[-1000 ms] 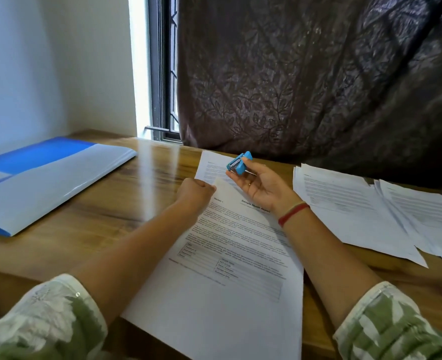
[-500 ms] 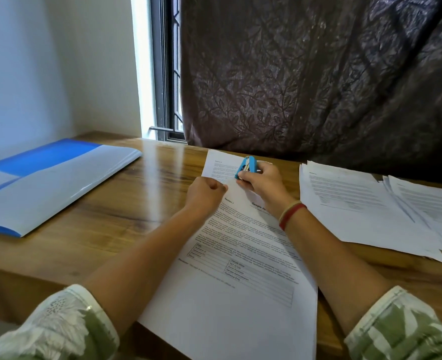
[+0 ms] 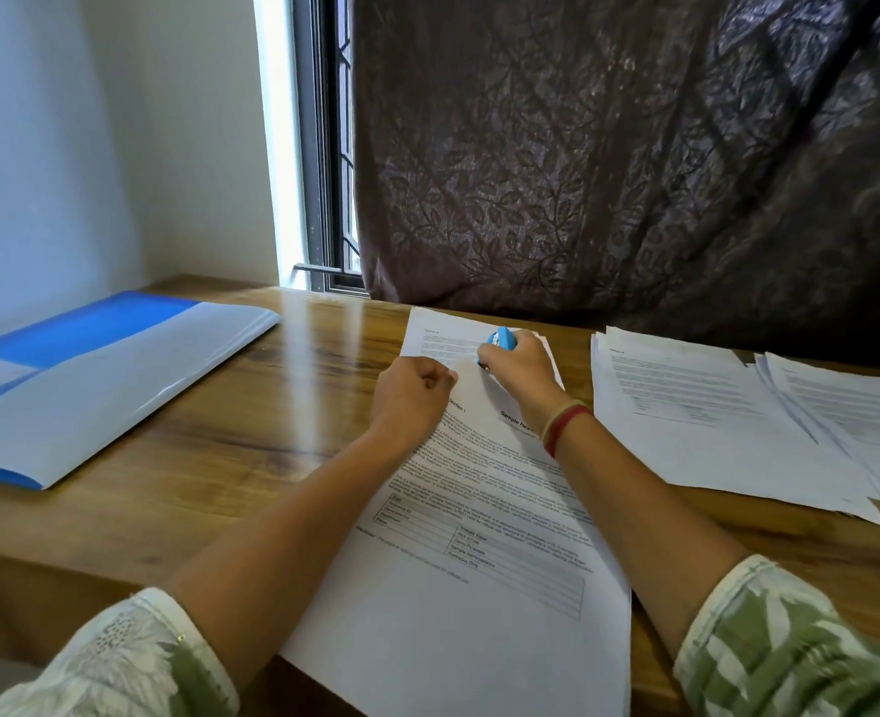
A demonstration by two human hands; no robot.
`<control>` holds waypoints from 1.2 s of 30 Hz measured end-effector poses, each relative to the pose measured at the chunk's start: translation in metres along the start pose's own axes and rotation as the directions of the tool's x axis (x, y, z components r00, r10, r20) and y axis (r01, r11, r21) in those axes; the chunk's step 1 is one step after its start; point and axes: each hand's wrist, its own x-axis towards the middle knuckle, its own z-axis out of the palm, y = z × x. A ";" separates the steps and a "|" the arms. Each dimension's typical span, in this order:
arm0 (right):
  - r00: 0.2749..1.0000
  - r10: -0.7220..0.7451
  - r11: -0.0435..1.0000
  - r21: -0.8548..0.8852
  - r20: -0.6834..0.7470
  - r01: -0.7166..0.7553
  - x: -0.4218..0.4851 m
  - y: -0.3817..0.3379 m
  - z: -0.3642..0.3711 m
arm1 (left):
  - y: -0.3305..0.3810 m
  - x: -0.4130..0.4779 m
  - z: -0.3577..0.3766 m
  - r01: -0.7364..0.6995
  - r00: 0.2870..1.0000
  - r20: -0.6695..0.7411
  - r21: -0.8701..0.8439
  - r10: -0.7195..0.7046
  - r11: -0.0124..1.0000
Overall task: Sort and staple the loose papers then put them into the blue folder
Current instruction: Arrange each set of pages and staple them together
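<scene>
Both hands now meet at the top corner of the front papers (image 3: 479, 587) on the table (image 3: 272, 416): the left hand (image 3: 412, 393) pinches that corner, while the right hand (image 3: 523, 367), palm-up a second ago, has turned over and grips the blue stapler (image 3: 500, 340) down onto it, with the blue folder (image 3: 91, 385) unmoved at far left.

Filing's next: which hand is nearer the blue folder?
Left. The left hand, pinching the papers, sits right of the blue folder; the right hand, gripping the stapler, is farther right.
</scene>
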 end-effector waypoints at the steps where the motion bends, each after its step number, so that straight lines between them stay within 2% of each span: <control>1: 1.000 0.013 1.000 0.000 0.020 -0.013 0.000 -0.001 0.002 | 0.000 -0.001 -0.001 -0.012 1.000 -0.003 0.000 0.012 1.000; 7: 0.999 0.024 0.997 0.078 0.040 -0.027 0.003 -0.013 0.004 | 0.001 -0.001 -0.002 0.030 0.999 0.011 0.004 -0.030 1.000; 12: 1.000 -0.012 0.999 -0.044 0.026 0.013 0.006 -0.008 0.011 | 0.002 -0.003 -0.002 0.045 0.999 0.015 0.016 -0.045 0.999; 20: 0.998 -0.055 0.992 -0.115 0.027 0.058 0.007 -0.008 0.016 | 0.005 -0.002 -0.001 0.058 0.998 0.021 0.016 -0.059 0.998; 23: 0.997 -0.065 0.993 -0.094 0.036 0.068 0.011 -0.011 0.015 | 0.005 -0.002 -0.002 0.053 0.998 0.027 0.008 -0.053 0.999; 28: 0.982 -0.106 0.993 -0.038 0.154 0.113 0.016 -0.017 0.008 | 0.003 0.000 -0.002 0.055 0.998 0.044 -0.021 -0.054 0.998; 36: 0.970 -0.106 0.994 -0.004 0.217 0.109 0.018 -0.012 0.010 | 0.000 0.002 0.000 0.054 0.997 0.065 -0.040 -0.051 0.998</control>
